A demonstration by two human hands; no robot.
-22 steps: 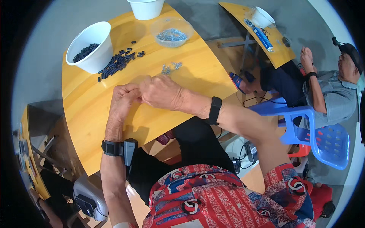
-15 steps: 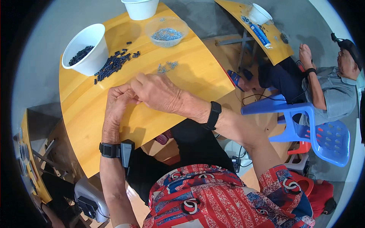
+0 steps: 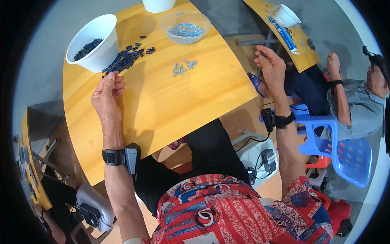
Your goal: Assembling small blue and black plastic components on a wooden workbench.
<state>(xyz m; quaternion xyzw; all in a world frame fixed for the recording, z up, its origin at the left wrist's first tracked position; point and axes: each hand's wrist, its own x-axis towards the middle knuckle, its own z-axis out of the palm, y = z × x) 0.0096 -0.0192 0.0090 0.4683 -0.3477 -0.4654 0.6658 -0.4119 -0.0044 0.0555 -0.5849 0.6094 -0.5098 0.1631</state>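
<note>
My left hand (image 3: 107,94) is at the near edge of a pile of small black tubular pieces (image 3: 126,59), thumb and fingers pinched together. What its fingertips hold, if anything, is hidden. Out past the table's right edge, my right hand (image 3: 272,68) is raised, with a small black piece (image 3: 262,53) between thumb and fingers. Beside the pile a white tub (image 3: 107,38) leans toward me, more black pieces (image 3: 87,49) inside it. Small silvery screws (image 3: 179,69) lie loose mid-table, and a clear round bowl (image 3: 205,34) behind them holds many more.
Another white container (image 3: 158,5) stands at the far edge of the wooden table (image 3: 174,101). To the right, a person in a grey shirt (image 3: 357,97) sits near a blue plastic chair (image 3: 341,150) and a second table (image 3: 298,61). A pale stool with a black adapter (image 3: 268,160) is below.
My hands have parted: the left moved forward to the black pile, the right swung out right past the table edge with a black piece. The view has shifted slightly.
</note>
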